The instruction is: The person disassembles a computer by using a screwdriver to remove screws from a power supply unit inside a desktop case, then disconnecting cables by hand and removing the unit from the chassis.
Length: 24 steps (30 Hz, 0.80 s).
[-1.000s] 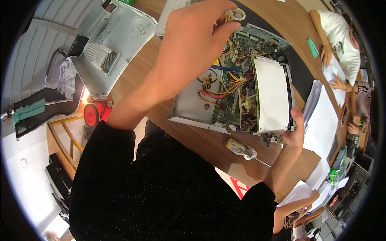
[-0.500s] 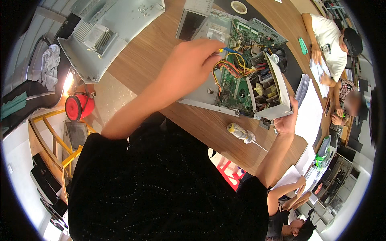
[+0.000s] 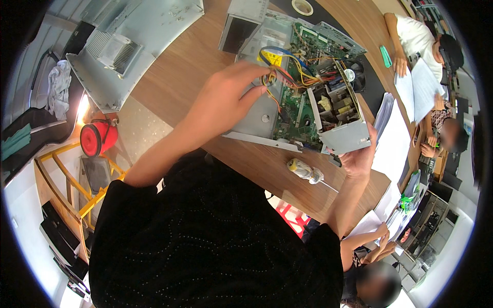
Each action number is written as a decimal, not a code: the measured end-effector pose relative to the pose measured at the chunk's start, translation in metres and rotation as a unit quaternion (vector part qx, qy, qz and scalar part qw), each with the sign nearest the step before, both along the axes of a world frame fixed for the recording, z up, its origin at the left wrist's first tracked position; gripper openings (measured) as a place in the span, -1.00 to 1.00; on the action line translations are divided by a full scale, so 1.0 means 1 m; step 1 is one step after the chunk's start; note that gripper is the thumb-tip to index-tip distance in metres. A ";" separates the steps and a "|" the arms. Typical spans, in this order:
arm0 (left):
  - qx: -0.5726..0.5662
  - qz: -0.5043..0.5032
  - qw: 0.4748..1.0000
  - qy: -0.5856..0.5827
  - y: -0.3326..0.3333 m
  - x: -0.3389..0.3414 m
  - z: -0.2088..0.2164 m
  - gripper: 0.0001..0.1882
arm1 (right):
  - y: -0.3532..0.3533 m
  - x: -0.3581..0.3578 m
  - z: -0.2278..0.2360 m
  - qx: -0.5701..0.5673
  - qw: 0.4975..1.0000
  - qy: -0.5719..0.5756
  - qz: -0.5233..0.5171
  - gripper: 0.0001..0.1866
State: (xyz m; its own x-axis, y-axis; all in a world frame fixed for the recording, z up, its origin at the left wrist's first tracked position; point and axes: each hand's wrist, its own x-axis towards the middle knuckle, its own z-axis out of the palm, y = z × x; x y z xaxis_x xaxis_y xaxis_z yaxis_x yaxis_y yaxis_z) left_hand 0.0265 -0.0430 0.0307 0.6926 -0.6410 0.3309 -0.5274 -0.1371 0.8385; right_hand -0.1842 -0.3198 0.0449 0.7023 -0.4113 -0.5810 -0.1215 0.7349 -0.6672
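On the table lies an opened computer case (image 3: pixel 259 134) with a green circuit board (image 3: pixel 294 117) inside. My left hand (image 3: pixel 226 95) is closed in a pinch on a bundle of coloured cables (image 3: pixel 296 77), above the case's left part. These cables run to an uncovered power supply (image 3: pixel 345 134), whose inner parts show. At its near right corner my right hand (image 3: pixel 358 158) grips the power supply, holding it tilted over the board's right side; some of those fingers are hidden behind the metal. A black fan (image 3: pixel 357 77) sits just beyond.
A screwdriver with a wrapped yellow handle (image 3: pixel 304 170) lies on the wooden table (image 3: pixel 246 159) near me. Papers (image 3: pixel 393 138) lie at right, and a large metal cover (image 3: pixel 159 38) at far left. A roll of tape (image 3: pixel 302 6) is at the back. Co-workers handle papers at right.
My left hand has drawn toward me with the cables, uncovering a yellow label. The power supply has turned in my right hand, showing more of its metal side. A co-worker has lifted a sheet.
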 end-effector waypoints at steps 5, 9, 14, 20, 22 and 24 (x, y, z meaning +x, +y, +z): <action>0.013 0.006 1.000 0.013 -0.002 -0.011 0.022 -0.68 | 0.023 -0.008 -0.001 -0.042 0.999 0.020 0.006 -0.38; 0.086 -0.084 0.956 0.269 -0.002 -0.025 0.026 -0.48 | 0.045 -0.013 -0.011 -0.099 0.993 0.070 -0.002 -0.35; 0.005 -0.089 0.866 0.491 -0.003 -0.022 0.000 -0.20 | 0.097 0.022 0.009 -0.168 0.984 0.050 0.026 -0.22; 0.017 -0.106 0.777 0.620 -0.004 0.001 0.011 -0.27 | 0.131 0.029 0.029 -0.266 0.955 -0.003 0.131 -0.01; 0.000 -0.098 0.767 0.634 0.007 0.012 -0.004 -0.29 | 0.145 0.033 0.028 -0.281 0.950 -0.023 0.135 -0.01; -0.024 -0.076 0.742 0.666 0.016 0.025 -0.025 -0.40 | 0.158 0.036 0.031 -0.383 0.910 -0.016 0.161 -0.02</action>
